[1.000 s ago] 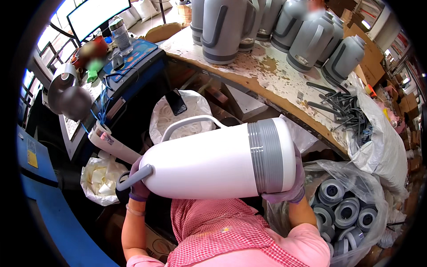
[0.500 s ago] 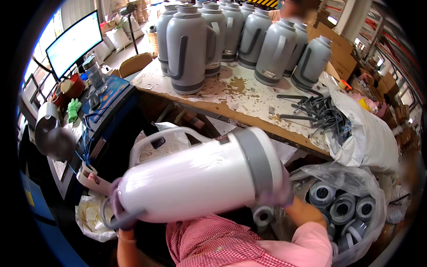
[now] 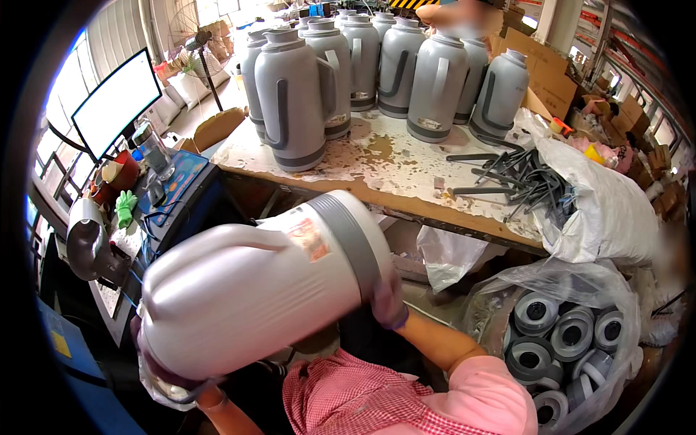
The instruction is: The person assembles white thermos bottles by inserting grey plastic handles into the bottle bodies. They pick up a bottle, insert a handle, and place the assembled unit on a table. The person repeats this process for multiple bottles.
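A large silver-grey thermos jug (image 3: 246,304) lies tilted across my front, its dark-banded base up to the right. My right hand (image 3: 389,299), in a purple glove, grips the base end from the right. My gloved left hand (image 3: 168,371) wraps the lower left end; much of it is hidden behind the jug. Along the jug's upper side runs its handle (image 3: 206,250), and an orange-and-white label (image 3: 309,239) sits by the base band. Several similar jugs (image 3: 293,105) stand upright on the worn table (image 3: 377,170) beyond.
Grey plastic strips (image 3: 525,177) spill from a white sack (image 3: 594,206) on the table's right. Below it, a clear bag (image 3: 627,312) holds several grey-white ring-shaped parts (image 3: 573,333). On the left are a monitor (image 3: 116,101), a clear bottle (image 3: 152,151) and green gloves (image 3: 125,208).
The jug has moved left and rolled, so its handle and label now face up. Both my hands have shifted left with it, still gripping the ends.
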Motion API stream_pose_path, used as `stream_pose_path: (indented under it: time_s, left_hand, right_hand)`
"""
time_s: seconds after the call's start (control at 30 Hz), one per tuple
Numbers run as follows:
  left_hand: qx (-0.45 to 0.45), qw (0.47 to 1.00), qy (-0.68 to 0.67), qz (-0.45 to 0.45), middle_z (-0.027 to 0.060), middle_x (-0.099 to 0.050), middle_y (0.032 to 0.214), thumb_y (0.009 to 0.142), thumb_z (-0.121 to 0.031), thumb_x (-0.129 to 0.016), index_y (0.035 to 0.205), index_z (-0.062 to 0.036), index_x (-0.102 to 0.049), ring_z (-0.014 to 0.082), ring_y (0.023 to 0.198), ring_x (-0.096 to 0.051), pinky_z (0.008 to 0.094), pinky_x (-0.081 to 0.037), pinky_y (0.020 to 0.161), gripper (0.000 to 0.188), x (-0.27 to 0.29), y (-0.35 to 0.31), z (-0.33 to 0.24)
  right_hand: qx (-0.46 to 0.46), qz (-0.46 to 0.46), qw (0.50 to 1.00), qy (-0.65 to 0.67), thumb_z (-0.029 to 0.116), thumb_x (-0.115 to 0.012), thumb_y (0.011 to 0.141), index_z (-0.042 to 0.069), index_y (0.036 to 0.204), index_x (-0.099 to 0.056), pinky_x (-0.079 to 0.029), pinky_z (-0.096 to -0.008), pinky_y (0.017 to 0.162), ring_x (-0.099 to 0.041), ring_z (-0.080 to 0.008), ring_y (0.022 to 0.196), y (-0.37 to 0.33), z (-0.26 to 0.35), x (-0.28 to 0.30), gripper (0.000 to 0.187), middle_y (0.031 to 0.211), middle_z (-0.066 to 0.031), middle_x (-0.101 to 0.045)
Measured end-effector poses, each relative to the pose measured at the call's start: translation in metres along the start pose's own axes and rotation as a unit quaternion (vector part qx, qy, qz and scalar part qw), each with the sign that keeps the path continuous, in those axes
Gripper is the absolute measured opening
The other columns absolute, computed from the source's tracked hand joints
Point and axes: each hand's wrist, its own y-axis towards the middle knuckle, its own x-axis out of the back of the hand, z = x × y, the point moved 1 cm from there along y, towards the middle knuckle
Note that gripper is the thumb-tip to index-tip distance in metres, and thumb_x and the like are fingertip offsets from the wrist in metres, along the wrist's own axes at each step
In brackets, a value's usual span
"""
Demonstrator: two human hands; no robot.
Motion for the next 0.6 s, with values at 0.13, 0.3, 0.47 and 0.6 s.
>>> stream_pose_path:
  time_s: [0.13,0.3,0.47,0.6]
  left_hand:
    - [-0.018,1.0,0.021,0.001,0.0201,-0.053,0.117,0.087,-0.064,-0.048,0.122,0.0016,-0.049,0.029,0.103,-0.056,0.0406,-0.044,0.095,0.074,0.017,0.004,-0.018]
    - [-0.012,1.0,0.023,0.015,0.0181,-0.057,0.107,0.087,-0.066,-0.048,0.115,0.0036,-0.051,0.0262,0.096,-0.058,0.0376,-0.046,0.091,0.076,0.021,0.017,-0.028]
    - [0.017,0.997,-0.041,0.065,0.0162,-0.061,0.097,0.086,-0.069,-0.048,0.109,0.0057,-0.054,0.0234,0.089,-0.061,0.0346,-0.048,0.087,0.078,0.02,0.039,-0.035]
    - [0.237,0.92,-0.266,-0.165,0.0118,-0.063,0.102,0.09,-0.071,-0.049,0.106,-0.0003,-0.057,0.0277,0.105,-0.063,0.0447,-0.046,0.104,0.073,0.02,0.052,-0.03]
  right_hand:
    - [-0.59,0.231,0.773,0.039,0.069,-0.036,0.096,0.006,0.127,-0.059,-0.059,-0.0382,0.069,-0.069,-0.0224,0.093,-0.002,-0.042,-0.009,0.073,0.105,-0.0105,-0.071]
    - [-0.175,0.383,0.885,-0.196,0.054,-0.052,0.096,0.007,0.131,-0.054,-0.05,-0.0444,0.099,-0.06,-0.0288,0.121,-0.006,-0.035,-0.032,0.058,0.131,-0.0208,-0.059]
    - [-0.043,0.42,0.891,0.167,0.03,-0.08,0.083,0.001,0.118,-0.059,-0.023,-0.0484,0.117,-0.024,-0.0378,0.147,-0.05,0.014,-0.077,0.05,0.156,-0.0273,-0.028]
    - [-0.087,0.304,0.917,0.244,0.03,-0.078,0.084,-0.003,0.096,-0.067,-0.034,-0.0386,0.111,-0.045,-0.0294,0.135,-0.043,0.015,-0.064,0.037,0.151,-0.0204,-0.042]
